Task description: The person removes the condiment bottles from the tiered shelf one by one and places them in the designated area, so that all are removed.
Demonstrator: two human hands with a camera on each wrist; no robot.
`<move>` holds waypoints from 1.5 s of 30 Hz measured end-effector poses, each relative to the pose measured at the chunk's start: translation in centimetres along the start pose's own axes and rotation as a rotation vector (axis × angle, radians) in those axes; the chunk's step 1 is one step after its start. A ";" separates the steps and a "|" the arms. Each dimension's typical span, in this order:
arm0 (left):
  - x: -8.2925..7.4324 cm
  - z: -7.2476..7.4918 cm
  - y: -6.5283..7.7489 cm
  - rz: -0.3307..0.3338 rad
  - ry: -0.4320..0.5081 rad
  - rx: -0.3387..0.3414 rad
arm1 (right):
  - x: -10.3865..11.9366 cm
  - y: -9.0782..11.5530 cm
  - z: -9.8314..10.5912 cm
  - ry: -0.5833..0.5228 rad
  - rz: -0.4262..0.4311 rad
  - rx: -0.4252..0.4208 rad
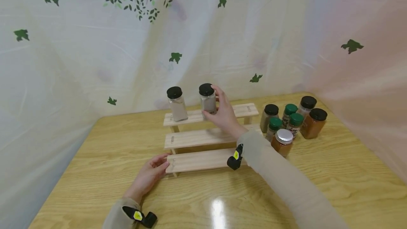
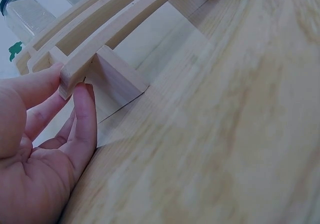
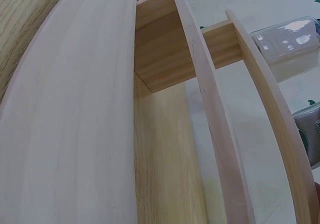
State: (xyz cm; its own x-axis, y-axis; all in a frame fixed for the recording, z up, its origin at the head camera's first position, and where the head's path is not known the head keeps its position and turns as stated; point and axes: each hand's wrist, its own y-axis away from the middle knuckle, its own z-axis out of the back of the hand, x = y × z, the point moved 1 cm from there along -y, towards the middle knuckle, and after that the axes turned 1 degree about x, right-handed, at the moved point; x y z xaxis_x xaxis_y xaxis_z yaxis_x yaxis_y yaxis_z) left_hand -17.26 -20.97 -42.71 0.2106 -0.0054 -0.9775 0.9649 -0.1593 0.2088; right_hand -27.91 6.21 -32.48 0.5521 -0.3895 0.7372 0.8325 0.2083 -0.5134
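A three-tier wooden spice rack stands on the table. My left hand pinches the left end of its lowest tier; in the left wrist view the thumb lies against the board's end and a finger curls beneath. My right hand grips a black-lidded glass spice jar from its right side, thumb low and a finger up by the lid. That jar is upright at the top tier. Left of it on the same tier stands a second black-lidded jar with pale contents.
Right of the rack several spice jars stand grouped: a black-lidded one, green-capped ones, a silver-lidded one and a reddish-orange one. A leaf-patterned cloth hangs behind the table.
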 end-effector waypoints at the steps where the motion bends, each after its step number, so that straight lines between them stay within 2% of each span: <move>1: 0.0 0.0 0.0 -0.002 0.000 -0.002 | 0.1 0.0 0.0 0.005 0.002 -0.003; 11: -0.3 0.3 0.1 -0.016 0.007 0.026 | 0.6 0.3 0.1 0.036 0.015 -0.015; 19: 0.0 0.4 0.2 -0.019 0.008 0.046 | 0.5 1.7 0.3 0.017 0.037 -0.037; 23: 0.0 0.3 0.1 -0.014 0.008 0.028 | 0.7 2.6 0.8 0.003 0.058 -0.046; 28: -0.1 0.3 0.0 0.004 0.000 0.003 | 0.6 3.9 1.6 -0.016 0.095 -0.068; 39: 0.2 0.3 0.3 0.018 -0.016 0.008 | 0.9 7.0 4.6 -0.012 0.076 -0.099; 45: 0.2 0.3 0.0 -0.004 -0.014 0.016 | 1.1 8.2 6.2 0.050 0.101 -0.139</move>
State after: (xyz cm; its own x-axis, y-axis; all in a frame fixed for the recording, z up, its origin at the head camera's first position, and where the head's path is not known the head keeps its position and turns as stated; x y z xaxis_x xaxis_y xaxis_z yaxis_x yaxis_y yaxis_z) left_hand -17.27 -21.23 -42.87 0.2047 -0.0189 -0.9786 0.9629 -0.1756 0.2048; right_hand -20.17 13.03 -33.14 0.6264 -0.4179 0.6581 0.7568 0.1237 -0.6418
